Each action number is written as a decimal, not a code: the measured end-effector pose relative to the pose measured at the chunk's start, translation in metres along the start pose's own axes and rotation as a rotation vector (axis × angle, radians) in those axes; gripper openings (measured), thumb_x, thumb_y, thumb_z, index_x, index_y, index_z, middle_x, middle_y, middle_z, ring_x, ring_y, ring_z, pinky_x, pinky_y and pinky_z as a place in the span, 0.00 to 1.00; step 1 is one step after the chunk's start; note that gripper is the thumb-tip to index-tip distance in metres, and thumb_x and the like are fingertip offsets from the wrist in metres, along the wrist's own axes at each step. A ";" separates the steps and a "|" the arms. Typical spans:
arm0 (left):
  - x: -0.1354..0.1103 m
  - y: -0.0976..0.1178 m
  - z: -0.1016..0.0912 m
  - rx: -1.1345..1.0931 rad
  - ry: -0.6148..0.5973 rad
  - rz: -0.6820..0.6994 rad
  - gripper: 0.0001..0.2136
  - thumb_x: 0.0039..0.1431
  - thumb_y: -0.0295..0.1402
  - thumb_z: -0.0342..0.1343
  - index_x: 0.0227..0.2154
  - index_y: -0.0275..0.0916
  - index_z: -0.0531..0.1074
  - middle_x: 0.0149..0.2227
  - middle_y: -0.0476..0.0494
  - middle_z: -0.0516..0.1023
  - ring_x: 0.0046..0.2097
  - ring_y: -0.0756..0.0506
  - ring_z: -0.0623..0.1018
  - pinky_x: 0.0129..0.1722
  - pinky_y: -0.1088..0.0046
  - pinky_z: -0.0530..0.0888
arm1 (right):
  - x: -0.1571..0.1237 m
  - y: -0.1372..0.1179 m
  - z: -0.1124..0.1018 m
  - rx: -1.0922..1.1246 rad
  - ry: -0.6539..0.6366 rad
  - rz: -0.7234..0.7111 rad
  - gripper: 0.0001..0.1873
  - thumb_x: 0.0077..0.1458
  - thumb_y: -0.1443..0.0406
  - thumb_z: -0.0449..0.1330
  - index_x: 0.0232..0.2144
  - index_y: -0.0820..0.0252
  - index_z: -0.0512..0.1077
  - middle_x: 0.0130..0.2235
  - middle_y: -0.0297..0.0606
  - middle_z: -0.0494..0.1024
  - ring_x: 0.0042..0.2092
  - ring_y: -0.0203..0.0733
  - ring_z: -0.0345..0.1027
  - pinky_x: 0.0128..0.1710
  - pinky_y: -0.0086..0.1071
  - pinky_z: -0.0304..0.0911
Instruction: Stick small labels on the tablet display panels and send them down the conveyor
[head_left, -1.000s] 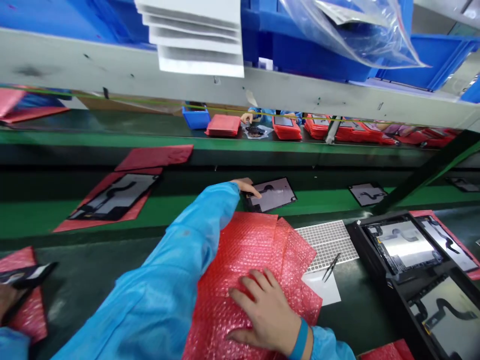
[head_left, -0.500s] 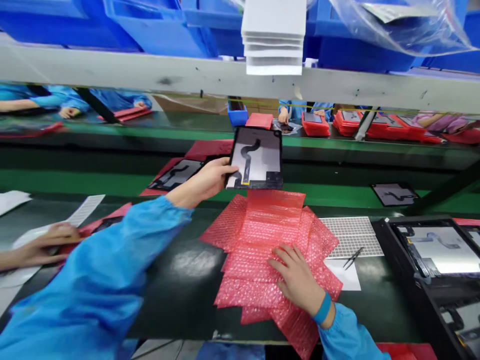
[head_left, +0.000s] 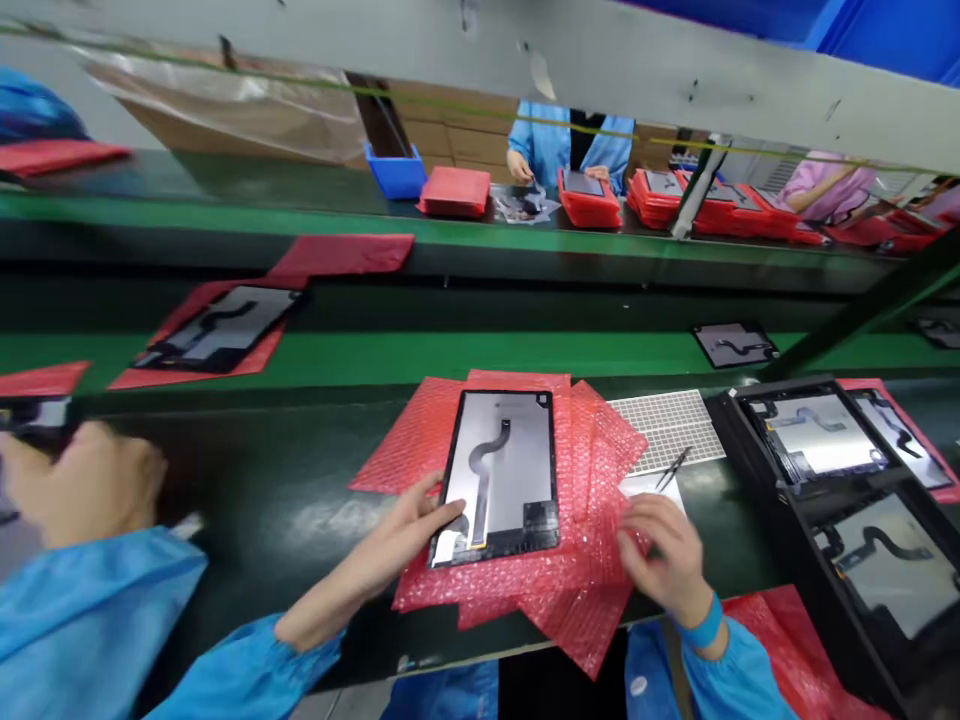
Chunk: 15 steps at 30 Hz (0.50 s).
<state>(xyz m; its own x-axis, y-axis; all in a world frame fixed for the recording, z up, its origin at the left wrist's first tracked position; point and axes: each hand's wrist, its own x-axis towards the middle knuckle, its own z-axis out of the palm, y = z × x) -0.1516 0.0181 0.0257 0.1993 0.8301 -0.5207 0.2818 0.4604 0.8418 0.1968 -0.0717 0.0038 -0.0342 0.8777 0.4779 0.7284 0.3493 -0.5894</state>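
Note:
My left hand (head_left: 409, 525) grips the left edge of a tablet display panel (head_left: 517, 470). Grey-backed with a black border, the panel carries a dark curved flex cable and lies over a fanned pile of red bubble-wrap bags (head_left: 592, 500). My right hand (head_left: 664, 555) is at the pile's right side, fingers loosely curled and a gap between thumb and fingertips. Nothing shows in it. Just beyond that hand, black tweezers (head_left: 673, 468) rest on white paper (head_left: 651, 484), beside a sheet of small white labels (head_left: 671, 425).
At right stands a black tray (head_left: 795, 510) with display panels. Another panel on a red bag (head_left: 225, 325) lies beyond the bench at left; one more panel (head_left: 733, 344) lies at right. A co-worker's blurred hand (head_left: 97, 480) is at far left. An overhead shelf edge (head_left: 600, 60) crosses above.
My left hand has brought the panel down and nearer, onto the bubble bags. My right hand has moved off the pile's middle to the right, its fingers now curled. The view has turned right and down.

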 end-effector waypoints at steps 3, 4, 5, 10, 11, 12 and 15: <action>-0.004 -0.003 -0.018 0.508 0.101 0.047 0.40 0.53 0.65 0.56 0.61 0.44 0.65 0.20 0.50 0.76 0.27 0.34 0.80 0.26 0.63 0.70 | 0.012 0.040 -0.029 -0.212 0.134 0.449 0.22 0.66 0.49 0.58 0.26 0.52 0.76 0.29 0.43 0.82 0.32 0.51 0.78 0.37 0.43 0.70; -0.006 0.000 -0.022 0.675 0.165 0.074 0.40 0.54 0.66 0.55 0.61 0.44 0.66 0.19 0.50 0.75 0.26 0.33 0.79 0.26 0.63 0.68 | 0.018 0.054 -0.035 -0.266 0.093 0.583 0.24 0.65 0.45 0.58 0.26 0.53 0.76 0.29 0.43 0.82 0.33 0.52 0.78 0.37 0.43 0.68; -0.008 0.006 -0.025 0.808 0.231 0.111 0.39 0.55 0.66 0.54 0.60 0.43 0.68 0.20 0.48 0.75 0.26 0.32 0.79 0.26 0.62 0.66 | 0.025 0.067 -0.040 -0.313 0.015 0.701 0.26 0.63 0.43 0.58 0.25 0.53 0.76 0.29 0.44 0.83 0.34 0.54 0.78 0.37 0.42 0.66; 0.008 0.061 0.019 0.871 0.067 0.551 0.25 0.67 0.56 0.49 0.54 0.45 0.77 0.40 0.39 0.85 0.39 0.35 0.84 0.38 0.59 0.76 | 0.049 0.106 -0.042 -0.355 -0.228 0.883 0.25 0.55 0.43 0.65 0.18 0.52 0.71 0.26 0.45 0.79 0.34 0.57 0.76 0.35 0.40 0.59; 0.017 0.072 0.036 0.856 -0.051 0.679 0.22 0.69 0.53 0.49 0.53 0.45 0.78 0.45 0.38 0.85 0.45 0.35 0.84 0.44 0.58 0.77 | 0.051 0.108 -0.041 -0.320 -0.236 0.863 0.23 0.55 0.46 0.65 0.18 0.52 0.71 0.25 0.43 0.78 0.33 0.55 0.76 0.34 0.39 0.59; 0.026 0.081 0.054 0.856 -0.156 0.796 0.21 0.71 0.50 0.49 0.53 0.45 0.78 0.49 0.37 0.84 0.50 0.35 0.83 0.51 0.56 0.77 | 0.053 0.109 -0.041 -0.279 -0.241 0.839 0.21 0.56 0.48 0.64 0.19 0.52 0.71 0.25 0.42 0.78 0.32 0.53 0.75 0.34 0.38 0.60; 0.054 0.089 0.101 0.950 -0.374 1.125 0.21 0.73 0.46 0.52 0.58 0.37 0.76 0.60 0.32 0.79 0.61 0.33 0.77 0.62 0.51 0.73 | 0.060 0.106 -0.038 -0.138 -0.228 0.761 0.16 0.62 0.53 0.56 0.26 0.53 0.72 0.26 0.38 0.79 0.31 0.48 0.74 0.33 0.36 0.61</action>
<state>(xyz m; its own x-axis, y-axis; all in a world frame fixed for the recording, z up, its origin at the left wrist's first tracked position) -0.0211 0.0719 0.0582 0.8943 0.4087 0.1821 0.2785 -0.8269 0.4885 0.2984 0.0054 -0.0055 0.3772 0.9093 -0.1755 0.6855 -0.4016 -0.6073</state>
